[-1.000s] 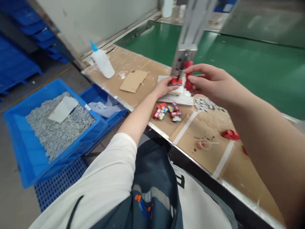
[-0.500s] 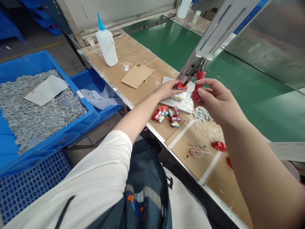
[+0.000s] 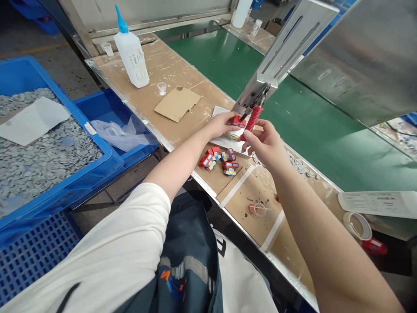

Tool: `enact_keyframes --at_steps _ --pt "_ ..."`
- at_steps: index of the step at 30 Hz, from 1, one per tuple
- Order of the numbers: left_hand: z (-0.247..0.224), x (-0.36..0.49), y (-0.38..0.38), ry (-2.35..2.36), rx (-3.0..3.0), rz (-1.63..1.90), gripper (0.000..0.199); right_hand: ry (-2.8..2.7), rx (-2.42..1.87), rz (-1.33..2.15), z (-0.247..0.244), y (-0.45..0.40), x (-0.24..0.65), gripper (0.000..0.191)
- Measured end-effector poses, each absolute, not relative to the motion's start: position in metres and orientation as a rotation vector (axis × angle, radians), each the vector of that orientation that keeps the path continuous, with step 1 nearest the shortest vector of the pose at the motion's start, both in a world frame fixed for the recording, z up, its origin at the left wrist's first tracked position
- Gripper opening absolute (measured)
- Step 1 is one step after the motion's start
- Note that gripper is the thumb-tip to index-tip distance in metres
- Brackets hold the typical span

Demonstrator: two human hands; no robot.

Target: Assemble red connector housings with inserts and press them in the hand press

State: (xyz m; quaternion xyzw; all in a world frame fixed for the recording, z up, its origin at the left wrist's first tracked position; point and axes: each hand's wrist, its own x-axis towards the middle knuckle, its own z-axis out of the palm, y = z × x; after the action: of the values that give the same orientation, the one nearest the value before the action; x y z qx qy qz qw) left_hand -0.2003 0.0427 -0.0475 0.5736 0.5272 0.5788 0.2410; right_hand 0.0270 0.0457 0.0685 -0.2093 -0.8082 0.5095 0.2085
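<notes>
At the metal press stand [image 3: 262, 82], my left hand [image 3: 223, 125] pinches a small red toy car [image 3: 240, 121] from its left side, on the white base board [image 3: 221, 111]. The black tip of a toggle clamp comes down onto or just over the car; contact is hard to tell. My right hand [image 3: 267, 145] is closed around the clamp's red ribbed handle [image 3: 253, 121], which slants down toward the car. Several red toy cars [image 3: 220, 161] with blue and yellow parts lie in front of the board. Grey pieces [image 3: 301, 165] are scattered behind my right forearm.
A white bottle with a blue nozzle [image 3: 133, 58] stands at the left of the bench, near a cardboard piece [image 3: 178, 103]. A blue bin [image 3: 97, 165] of grey pieces sits left. Behind runs a green belt [image 3: 312, 113]. A small cup [image 3: 257, 209] and tape roll [image 3: 357, 225] are nearer.
My right hand has swung the red handle down and left, from near upright to slanting by the car. My left hand stays on the car. The whole view has shifted a little.
</notes>
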Motion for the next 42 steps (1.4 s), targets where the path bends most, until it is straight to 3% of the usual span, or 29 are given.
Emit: enact_keyframes --at_steps 5,10,15,21,23,27,33,38,42 --pt "-0.041 -0.199 0.039 1.494 1.549 1.551 0.054 -2.445 -0.695 1.090 0.069 0.066 0.019 0.049" --pt "-0.025 -0.194 0.026 1.452 1.582 1.517 0.045 -2.482 -0.888 0.895 0.057 0.081 0.004 0.056" --pt "-0.014 -0.195 0.021 1.449 1.567 1.478 0.050 -2.550 -1.030 0.784 0.078 0.072 0.017 0.062" --pt "0.015 -0.205 -0.002 1.704 1.364 1.633 0.026 -2.648 -1.193 0.572 0.102 0.060 0.125 0.043" --pt "0.031 -0.191 -0.030 1.880 1.403 1.746 0.021 -2.675 -1.238 0.372 0.090 0.050 0.173 0.037" --pt "0.053 -0.129 -0.090 2.089 1.822 1.745 0.021 -2.711 -1.272 0.107 0.050 0.033 0.243 0.045" --pt "0.050 -0.031 -0.079 1.573 1.817 1.254 0.024 -2.651 -1.166 0.113 0.021 0.038 0.253 0.021" --pt "0.038 0.015 -0.026 1.106 1.455 0.964 0.051 -2.296 -0.908 0.431 0.017 0.036 0.234 0.025" --pt "0.023 0.027 -0.009 0.916 1.299 0.978 0.061 -2.096 -0.808 0.403 0.014 0.029 0.232 0.030"
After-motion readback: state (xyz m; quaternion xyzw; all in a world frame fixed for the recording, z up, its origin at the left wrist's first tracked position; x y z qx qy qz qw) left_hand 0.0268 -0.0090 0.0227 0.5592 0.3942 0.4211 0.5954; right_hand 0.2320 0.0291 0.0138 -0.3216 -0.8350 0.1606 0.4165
